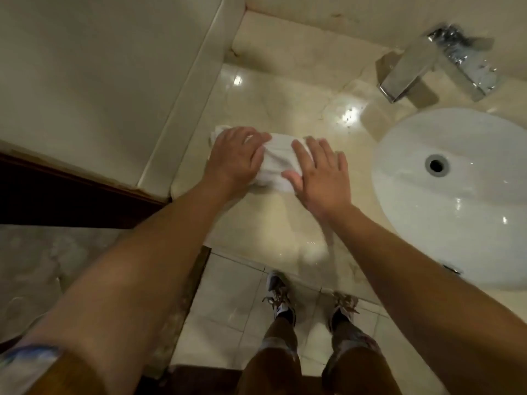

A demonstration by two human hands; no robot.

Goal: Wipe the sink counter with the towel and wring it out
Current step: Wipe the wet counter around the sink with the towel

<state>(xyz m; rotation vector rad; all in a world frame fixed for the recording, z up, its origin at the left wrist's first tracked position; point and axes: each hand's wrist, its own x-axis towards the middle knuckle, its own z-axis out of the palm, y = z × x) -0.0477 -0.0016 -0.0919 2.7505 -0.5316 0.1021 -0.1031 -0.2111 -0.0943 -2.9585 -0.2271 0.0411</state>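
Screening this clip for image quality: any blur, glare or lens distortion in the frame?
Head view: dim, warm light; bright glare spots on the wet counter and in the sink; the faucet is smeared by motion blur; wide-angle bending of the counter edges; right hand slightly soft, the towel fairly clear.

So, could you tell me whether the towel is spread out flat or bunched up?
Bunched up: the towel lies crumpled in folds on the counter, pressed under both flat hands.

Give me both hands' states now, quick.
Left hand: open, pressing flat on the towel.
Right hand: open, pressing the towel too.
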